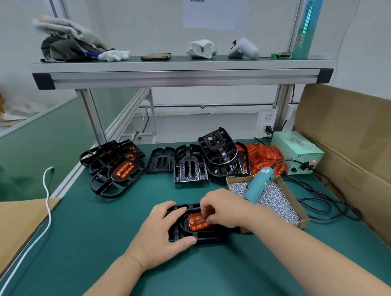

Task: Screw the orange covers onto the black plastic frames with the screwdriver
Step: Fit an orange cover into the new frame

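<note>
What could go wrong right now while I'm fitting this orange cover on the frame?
The orange cover is only held by the right hand, so it may sit crooked on the black frame that the left hand steadies. The screwdriver lies tilted in the box of screws; grabbing it could scatter screws or snag its cable.

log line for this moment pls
left hand holds black frame | right hand pinches orange cover | screwdriver lies in screw box

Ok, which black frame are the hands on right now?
The frame nearest the person. The left hand holds its edge and the right hand pinches its orange cover; the others lie untouched further back.
</note>
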A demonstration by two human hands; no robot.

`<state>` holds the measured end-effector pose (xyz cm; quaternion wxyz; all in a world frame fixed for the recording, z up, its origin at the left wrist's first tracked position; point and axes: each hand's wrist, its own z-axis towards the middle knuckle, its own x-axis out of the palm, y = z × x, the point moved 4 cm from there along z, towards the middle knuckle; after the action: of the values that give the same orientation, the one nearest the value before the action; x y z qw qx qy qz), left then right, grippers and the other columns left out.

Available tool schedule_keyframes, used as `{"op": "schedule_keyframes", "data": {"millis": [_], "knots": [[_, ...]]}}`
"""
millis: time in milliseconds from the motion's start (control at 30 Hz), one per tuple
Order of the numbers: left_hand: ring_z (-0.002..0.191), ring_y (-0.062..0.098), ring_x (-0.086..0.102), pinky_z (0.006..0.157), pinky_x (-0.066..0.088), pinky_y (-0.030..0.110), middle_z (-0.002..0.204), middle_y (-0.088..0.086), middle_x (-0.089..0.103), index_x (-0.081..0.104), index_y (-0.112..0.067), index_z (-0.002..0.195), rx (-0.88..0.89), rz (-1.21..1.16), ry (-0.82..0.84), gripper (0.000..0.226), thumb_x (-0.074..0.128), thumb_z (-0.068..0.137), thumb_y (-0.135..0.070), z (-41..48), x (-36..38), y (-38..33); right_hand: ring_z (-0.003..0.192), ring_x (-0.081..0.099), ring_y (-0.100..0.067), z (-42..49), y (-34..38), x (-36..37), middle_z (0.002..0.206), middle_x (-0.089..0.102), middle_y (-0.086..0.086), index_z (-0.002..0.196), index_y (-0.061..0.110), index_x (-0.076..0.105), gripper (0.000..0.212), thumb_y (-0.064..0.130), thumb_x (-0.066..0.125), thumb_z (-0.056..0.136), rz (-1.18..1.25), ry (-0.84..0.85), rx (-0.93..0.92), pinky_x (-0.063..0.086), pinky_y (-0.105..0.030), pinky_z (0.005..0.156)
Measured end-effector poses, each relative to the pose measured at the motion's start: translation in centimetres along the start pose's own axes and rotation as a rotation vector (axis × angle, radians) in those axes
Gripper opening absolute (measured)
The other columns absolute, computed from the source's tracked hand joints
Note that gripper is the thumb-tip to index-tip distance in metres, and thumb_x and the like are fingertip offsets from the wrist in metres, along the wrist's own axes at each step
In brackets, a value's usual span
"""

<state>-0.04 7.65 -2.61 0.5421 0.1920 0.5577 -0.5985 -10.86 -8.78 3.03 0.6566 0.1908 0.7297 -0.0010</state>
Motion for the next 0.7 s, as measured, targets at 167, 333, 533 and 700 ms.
{"op": "schedule_keyframes", "data": {"millis": [167,333,533,700], "knots": [[0.137,0.007,0.031,0.114,0.026,0.024,0.147,-0.007,0.038,0.052,-0.031,0.142,0.006,-0.008,-0.004,0.086,0.054,0.072,-0.081,0.1,0.1,0.0,0.106,0.053,-0.022,-0.2,0.1,0.3,0.107,0.048,0.000,0.097,0.020,0.073,0.013,0.029,0.076,0.088,-0.062,-0.028,0.030,0.048,-0.040,0.090],[0.137,0.011,0.033,0.114,0.030,0.030,0.146,-0.005,0.040,0.050,-0.036,0.143,0.023,-0.015,-0.003,0.081,0.055,0.074,-0.079,0.0,0.0,-0.1,0.103,0.060,-0.026,-0.1,0.5,0.3,0.102,0.056,0.001,0.099,0.020,0.071,0.014,0.031,0.073,0.090,-0.165,-0.004,0.027,0.048,-0.040,0.085],[0.136,0.020,0.034,0.111,0.036,0.038,0.147,0.005,0.039,0.057,-0.046,0.134,0.112,0.054,0.022,0.057,0.048,0.085,-0.074,-0.2,-0.2,-0.8,0.100,0.063,-0.022,-0.2,0.5,-0.7,0.105,0.069,-0.001,0.099,0.018,0.076,0.016,0.030,0.072,0.090,-0.098,0.023,0.039,0.051,-0.036,0.086],[0.133,0.026,0.036,0.106,0.034,0.038,0.144,0.010,0.040,0.061,-0.039,0.132,0.198,0.091,-0.023,0.053,0.058,0.086,-0.066,-0.2,-0.6,-1.3,0.084,0.062,-0.009,-3.9,-5.5,-5.5,0.089,0.066,0.010,0.088,0.021,0.069,0.013,0.032,0.066,0.094,0.398,-0.690,0.393,0.047,-0.030,0.073]]}}
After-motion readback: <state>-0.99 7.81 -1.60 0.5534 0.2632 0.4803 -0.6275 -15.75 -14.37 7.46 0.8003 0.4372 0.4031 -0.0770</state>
